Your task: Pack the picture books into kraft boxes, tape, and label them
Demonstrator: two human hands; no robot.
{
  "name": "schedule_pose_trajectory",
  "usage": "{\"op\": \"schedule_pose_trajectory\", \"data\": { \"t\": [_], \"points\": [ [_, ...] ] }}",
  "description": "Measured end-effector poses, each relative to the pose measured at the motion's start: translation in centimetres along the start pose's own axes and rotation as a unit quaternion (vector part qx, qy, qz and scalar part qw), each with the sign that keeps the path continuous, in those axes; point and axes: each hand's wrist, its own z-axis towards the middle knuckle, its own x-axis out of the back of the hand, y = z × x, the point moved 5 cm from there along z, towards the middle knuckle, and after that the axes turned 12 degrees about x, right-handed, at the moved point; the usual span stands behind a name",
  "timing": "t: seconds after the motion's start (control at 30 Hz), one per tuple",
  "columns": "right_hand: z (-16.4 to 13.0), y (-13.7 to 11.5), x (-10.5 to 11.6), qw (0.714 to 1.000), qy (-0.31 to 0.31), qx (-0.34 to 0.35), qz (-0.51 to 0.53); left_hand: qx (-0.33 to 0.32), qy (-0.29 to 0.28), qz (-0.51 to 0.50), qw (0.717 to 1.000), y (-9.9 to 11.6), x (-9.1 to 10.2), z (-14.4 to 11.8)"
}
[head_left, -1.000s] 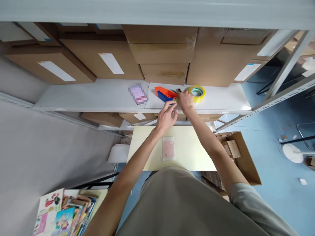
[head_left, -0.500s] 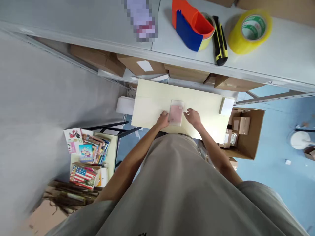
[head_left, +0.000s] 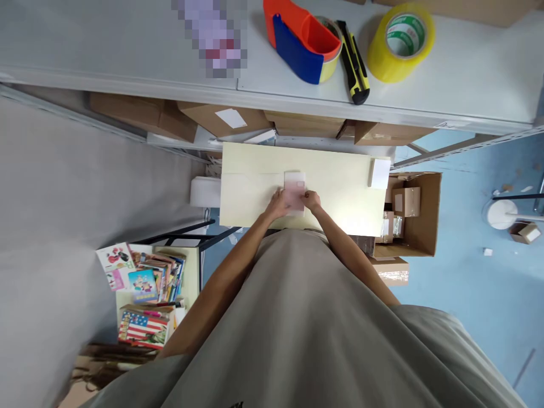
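Pink and flat in a clear sleeve, the small packet lies on the pale bench, near its front edge. The left hand and right hand pinch its lower corners from either side, seemingly to steady it. Above, a shelf carries a tape dispenser, utility knife and yellow tape roll, within reach.

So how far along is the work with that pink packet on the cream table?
Done: the pink packet lies flat on the cream table. In hand: the left hand and right hand both touch its near edge; whether either grip is closed on it I cannot tell. Left: the tape dispenser, utility knife and yellow tape roll sit untouched on the shelf.
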Motion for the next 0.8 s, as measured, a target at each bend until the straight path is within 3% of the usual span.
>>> {"op": "schedule_pose_trajectory", "data": {
  "t": [0.1, 0.23, 0.4, 0.57, 0.6, 0.7, 0.73, 0.8],
  "points": [
    [-0.4, 1.2, 1.0, 1.0, 0.02, -0.005, 0.02, 0.073, 0.005, -0.021, 0.997, -1.3, 1.5, 0.5],
    [-1.9, 3.1, 4.1, 0.997, 0.06, -0.015, 0.043, 0.067, -0.02, -0.009, 0.997, -1.2, 2.7, 0.4],
    [-4.6, 2.7, 8.2, 0.992, 0.084, 0.019, 0.097, 0.117, -0.014, -0.173, 0.978, -0.1, 3.8, 0.1],
    [-8.1, -2.8, 10.8, 0.965, 0.052, 0.139, 0.215, 0.103, -0.043, -0.299, 0.948, 2.5, 5.6, -0.8],
    [-9.0, -4.4, 11.3, 0.951, 0.035, 0.175, 0.254, 0.084, -0.066, -0.362, 0.926, 3.3, 6.3, -1.4],
    [-11.8, -8.8, 12.7, 0.911, -0.005, 0.246, 0.33, -0.001, -0.15, -0.542, 0.827, 5.9, 8.9, -4.0],
    [-12.6, -9.9, 13.2, 0.905, -0.01, 0.256, 0.339, -0.031, -0.162, -0.569, 0.806, 6.7, 10.1, -5.1],
    [-13.8, -11.9, 13.9, 0.899, -0.008, 0.271, 0.344, -0.072, -0.147, -0.583, 0.796, 7.9, 12.6, -7.1]
  ]
}}
